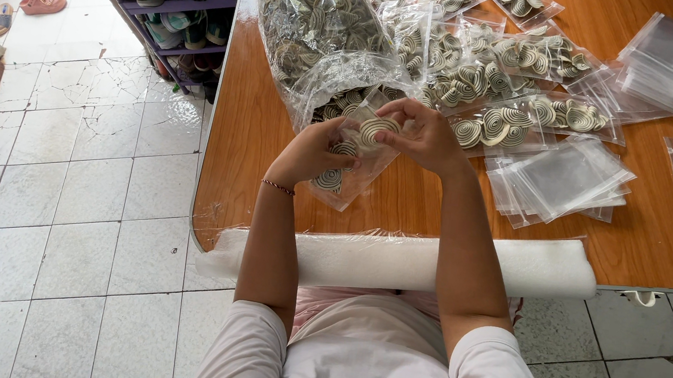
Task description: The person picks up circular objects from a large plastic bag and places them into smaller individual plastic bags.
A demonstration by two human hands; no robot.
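1. White cracked floor tiles point(91, 209) lie at left, beside the glossy orange wooden table point(273, 146).
2. Left hand point(313, 150) pinches the small clear plastic bag point(354, 170), keeping its mouth open.
3. Right hand point(423, 133) grips a round cream-and-dark spiral disc point(378, 127) at this mouth.
4. Filled bags point(498, 80), then a stack of empty clear bags point(559, 179), lie within reach at right.
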